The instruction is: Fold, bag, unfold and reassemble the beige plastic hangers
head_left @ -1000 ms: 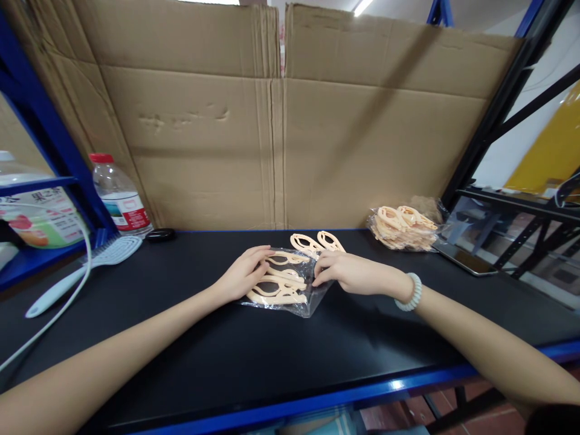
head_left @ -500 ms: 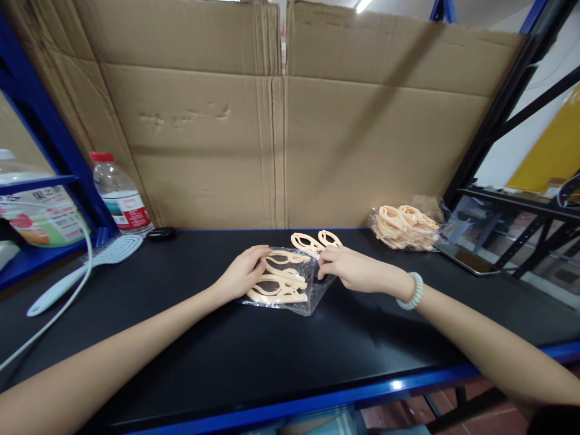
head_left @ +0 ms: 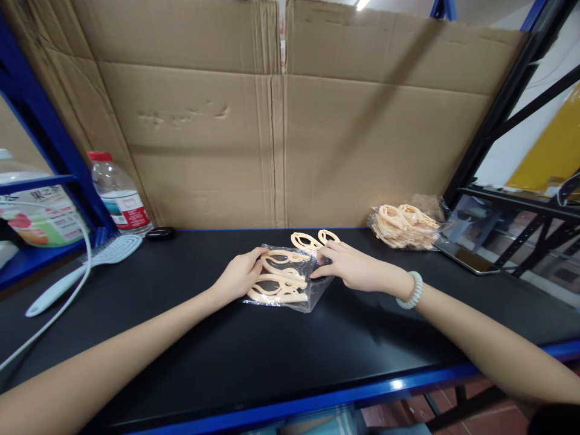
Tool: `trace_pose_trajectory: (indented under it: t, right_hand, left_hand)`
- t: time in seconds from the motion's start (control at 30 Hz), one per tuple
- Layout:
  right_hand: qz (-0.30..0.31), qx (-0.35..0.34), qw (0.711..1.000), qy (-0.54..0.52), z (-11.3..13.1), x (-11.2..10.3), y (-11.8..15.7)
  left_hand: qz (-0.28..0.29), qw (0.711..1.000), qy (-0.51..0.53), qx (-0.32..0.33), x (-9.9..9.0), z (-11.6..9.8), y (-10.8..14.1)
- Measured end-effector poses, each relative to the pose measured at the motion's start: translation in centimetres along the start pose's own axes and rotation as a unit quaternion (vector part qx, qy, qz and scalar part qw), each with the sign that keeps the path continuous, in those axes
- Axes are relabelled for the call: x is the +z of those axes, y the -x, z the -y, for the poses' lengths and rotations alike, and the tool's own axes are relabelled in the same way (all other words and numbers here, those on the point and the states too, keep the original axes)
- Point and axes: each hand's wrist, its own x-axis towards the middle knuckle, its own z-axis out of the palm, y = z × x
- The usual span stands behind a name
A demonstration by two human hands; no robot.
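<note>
A clear plastic bag (head_left: 296, 305) lies flat on the black tabletop, with cream plastic folding hangers (head_left: 276, 298) inside it. My left hand (head_left: 239, 275) holds the bag's left edge, thumb and fingers closed on it. At the bag's right end, my right hand (head_left: 356, 266) has its curled fingers and thumb on the loose clear film; the exact grip is partly hidden. Just behind the bag lies another cream hanger with two looped ends (head_left: 304, 240), partly covered by my right hand.
A bag of several cream hangers (head_left: 403, 226) sits at the back right, beside a flat dark-screened device (head_left: 469, 260). At left are a hairbrush (head_left: 118, 249), a red-capped bottle (head_left: 120, 193), a white cable (head_left: 63, 314) and a small black object (head_left: 161, 233). Cardboard (head_left: 203, 139) walls the back.
My right thumb has stretched leftward over the bag's end, and its fingers have shifted slightly. My left fingers have moved slightly along the bag's left edge. The bag stays nearly in place.
</note>
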Motion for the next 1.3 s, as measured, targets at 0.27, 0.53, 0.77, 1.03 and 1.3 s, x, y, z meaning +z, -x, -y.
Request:
trace_pose_trajectory:
  t: [0.27, 0.53, 0.77, 1.03, 1.3]
  right_hand:
    - [0.004, -0.006, 1.000, -0.023, -0.3, 0.1, 0.5]
    - [-0.073, -0.031, 0.983, -0.164, 0.0, 0.4, -0.7]
    - [-0.079, -0.035, 0.954, -0.287, 0.0, 1.0, -1.8]
    - [-0.092, -0.021, 0.958, -0.272, 0.5, 0.4, -1.4]
    - [-0.022, -0.076, 0.973, -0.216, 1.8, 0.6, -2.9]
  left_hand:
    - [0.010, 1.000, -0.006, -0.011, 0.0, 0.2, 0.0]
    - [-0.002, 1.000, 0.006, -0.011, 0.1, 0.5, -0.1]
    - [-0.022, 1.000, 0.009, -0.007, 0.3, 0.6, -0.1]
    - [-0.030, 0.999, 0.010, 0.003, 0.2, 0.8, 0.0]
    - [-0.040, 0.999, 0.011, 0.003, 0.3, 0.8, 0.2]
